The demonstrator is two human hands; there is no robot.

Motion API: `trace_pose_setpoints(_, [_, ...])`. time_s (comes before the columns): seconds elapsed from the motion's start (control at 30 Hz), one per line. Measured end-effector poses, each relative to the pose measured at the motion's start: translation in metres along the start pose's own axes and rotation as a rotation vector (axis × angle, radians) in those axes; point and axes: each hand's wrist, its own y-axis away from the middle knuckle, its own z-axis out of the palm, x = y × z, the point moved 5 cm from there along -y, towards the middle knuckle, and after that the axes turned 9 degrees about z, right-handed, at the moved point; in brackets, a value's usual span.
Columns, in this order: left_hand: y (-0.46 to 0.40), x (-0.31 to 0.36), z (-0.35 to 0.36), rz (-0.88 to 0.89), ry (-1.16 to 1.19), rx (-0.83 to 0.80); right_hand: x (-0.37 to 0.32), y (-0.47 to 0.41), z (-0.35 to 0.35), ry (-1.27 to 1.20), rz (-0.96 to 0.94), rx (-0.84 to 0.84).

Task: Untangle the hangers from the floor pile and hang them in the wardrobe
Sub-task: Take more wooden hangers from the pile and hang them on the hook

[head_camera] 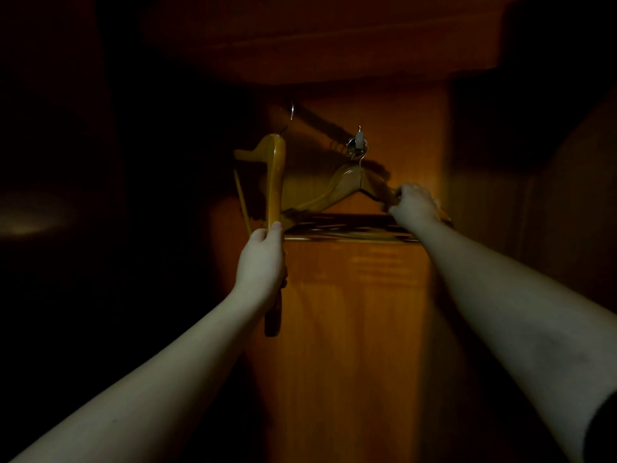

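Note:
Inside the dim wardrobe, my left hand [262, 259] grips a wooden hanger [275, 182] held edge-on and upright, its metal hook near the dark rail [317, 120] above. A second wooden hanger [340, 188] hangs by its hook from a small metal fitting [358, 143] on the back panel. My right hand [415, 205] holds that hanger's right shoulder. The floor pile is out of view.
The orange-brown back panel [350, 312] of the wardrobe fills the middle. A wooden shelf [334, 45] spans overhead. Both sides are in deep shadow, with a faint light patch [33, 218] at far left.

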Motion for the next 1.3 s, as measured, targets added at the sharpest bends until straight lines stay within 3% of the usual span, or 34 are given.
trace_pose_setpoints(0.1, [0.007, -0.003, -0.001, -0.009, -0.022, -0.01, 0.001, 0.008, -0.007, 0.055, 0.037, -0.03])
trace_pose_setpoints(0.17, [0.01, -0.006, -0.002, -0.012, -0.002, -0.019, -0.003, 0.021, -0.015, 0.041, 0.042, 0.035])
trace_pose_setpoints(0.27, [0.018, -0.008, 0.0, 0.015, 0.012, -0.042, -0.029, 0.059, -0.026, -0.213, -0.052, 0.085])
trace_pose_setpoints(0.33, [0.025, -0.009, 0.006, 0.039, -0.037, -0.056, -0.06, 0.093, -0.027, -0.438, -0.153, -0.148])
trace_pose_setpoints(0.4, [0.031, -0.01, 0.015, 0.041, -0.088, -0.069, -0.09, 0.127, -0.028, -0.502, -0.232, -0.396])
trace_pose_setpoints(0.5, [0.041, -0.01, 0.028, 0.007, -0.078, -0.08, -0.115, 0.152, -0.023, -0.458, -0.26, -0.529])
trace_pose_setpoints(0.63, [0.05, -0.014, 0.035, -0.035, -0.073, -0.13, -0.119, 0.162, -0.014, -0.467, -0.177, -0.544])
trace_pose_setpoints(0.8, [0.058, -0.018, 0.04, -0.116, -0.111, -0.448, -0.114, 0.182, -0.014, -0.532, -0.148, -0.49])
trace_pose_setpoints(0.9, [0.062, -0.007, 0.033, -0.074, -0.115, -0.545, -0.11, 0.19, -0.021, -0.472, -0.211, -0.404])
trace_pose_setpoints(1.13, [0.041, 0.022, -0.018, 0.422, -0.361, -0.23, -0.072, 0.189, -0.059, -0.423, -0.144, -0.335])
trace_pose_setpoints(1.3, [0.013, 0.023, -0.023, 0.568, -0.566, -0.114, -0.035, 0.178, -0.084, -0.439, -0.02, -0.283])
